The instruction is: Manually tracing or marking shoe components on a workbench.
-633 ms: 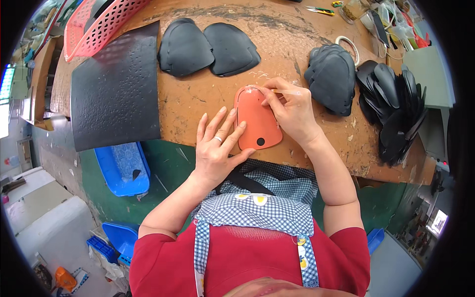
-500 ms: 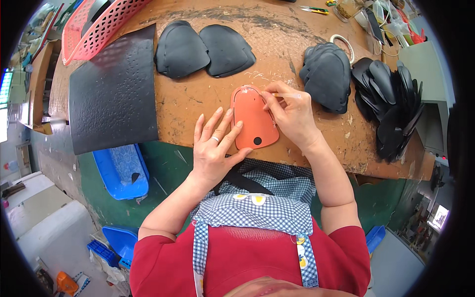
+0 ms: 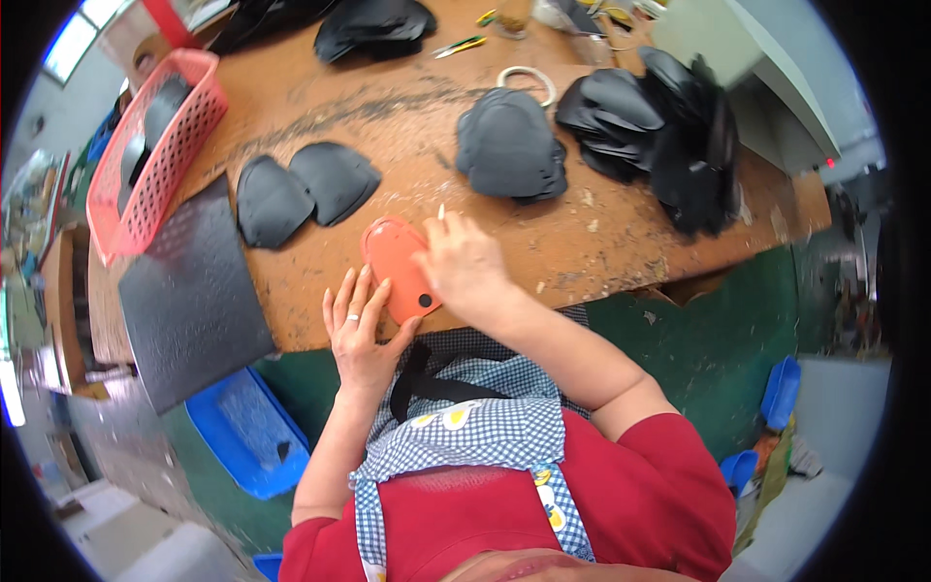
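In the head view, the right hand (image 3: 465, 270) is closed in a pinch on a slim pale tool (image 3: 441, 211); its lower end is hidden, so I can't tell whether it meets the orange plate (image 3: 396, 262). That plate lies on the table (image 3: 621, 218) just left of this grip, its long axis slanting from far left to near right. The left hand (image 3: 365, 335), fingers spread and gripping nothing, rests against the plate's left and near edges. Both hands are close, the right overlapping its right side. A black stack (image 3: 511, 145) sits beyond the right grip.
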{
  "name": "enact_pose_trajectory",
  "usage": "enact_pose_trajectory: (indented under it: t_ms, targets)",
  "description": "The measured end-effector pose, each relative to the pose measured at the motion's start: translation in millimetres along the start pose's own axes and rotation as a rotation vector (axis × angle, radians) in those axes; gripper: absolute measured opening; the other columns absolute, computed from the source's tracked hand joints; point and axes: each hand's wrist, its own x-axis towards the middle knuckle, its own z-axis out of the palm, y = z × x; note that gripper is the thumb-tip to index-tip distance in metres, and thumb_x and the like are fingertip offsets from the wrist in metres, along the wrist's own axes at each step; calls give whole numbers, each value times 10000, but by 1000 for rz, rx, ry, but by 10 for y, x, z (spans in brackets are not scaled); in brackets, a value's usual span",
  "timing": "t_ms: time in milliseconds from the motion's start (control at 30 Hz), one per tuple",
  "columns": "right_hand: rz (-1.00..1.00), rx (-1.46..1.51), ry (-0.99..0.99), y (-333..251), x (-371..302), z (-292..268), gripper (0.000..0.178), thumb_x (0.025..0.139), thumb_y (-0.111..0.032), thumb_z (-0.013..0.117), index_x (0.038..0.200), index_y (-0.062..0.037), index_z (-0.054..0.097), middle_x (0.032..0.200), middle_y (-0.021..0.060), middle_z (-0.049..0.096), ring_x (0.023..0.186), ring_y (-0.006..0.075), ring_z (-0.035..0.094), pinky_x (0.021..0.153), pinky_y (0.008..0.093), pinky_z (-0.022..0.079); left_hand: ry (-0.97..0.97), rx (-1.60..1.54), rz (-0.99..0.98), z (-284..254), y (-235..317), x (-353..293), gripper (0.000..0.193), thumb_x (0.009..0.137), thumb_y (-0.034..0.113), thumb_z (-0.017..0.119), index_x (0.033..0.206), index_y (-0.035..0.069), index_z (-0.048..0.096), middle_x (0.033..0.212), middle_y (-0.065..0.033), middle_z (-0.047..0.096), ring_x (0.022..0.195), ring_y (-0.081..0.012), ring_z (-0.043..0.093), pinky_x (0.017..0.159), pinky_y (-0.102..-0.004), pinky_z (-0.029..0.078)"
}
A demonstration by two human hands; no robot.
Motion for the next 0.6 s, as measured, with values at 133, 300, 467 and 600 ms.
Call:
enact_pose_trajectory:
  t_ms: [133,300,467,600]
  targets:
    - [38,184,58,-7,31,231,399,867,-240,826,1124,1,639,1079,208,684,1021,361,703,853,428,585,25,11,34,77,-69,-20,703,776,296,918,1389,78,652,1505,-151,607,1449,-338,515,1250,-538,280]
    - [-56,551,326,275,139,26,364,870,-193,823,1130,3,659,1030,199,712,938,358,728,797,461,583,72,-174,-88,-1,-38,-12,791,803,221,901,1490,60,542,1526,-186,568,1447,-354,511,1228,-498,354]
    - [148,261,552,1227,555,-410,334,892,-239,819,1101,-6,703,979,184,723,899,391,715,809,456,580,83,-146,-62,-53,-144,264,610,881,107,819,1433,32,570,1514,-200,564,1391,-378,545,1157,-463,448]
    - [87,68,645,1642,792,-710,203,956,-216,731,1040,-31,717,973,164,730,972,359,721,806,455,567,3,-120,49,69,-87,646,532,877,75,795,1372,27,608,1456,-205,592,1338,-395,566,1134,-470,464]
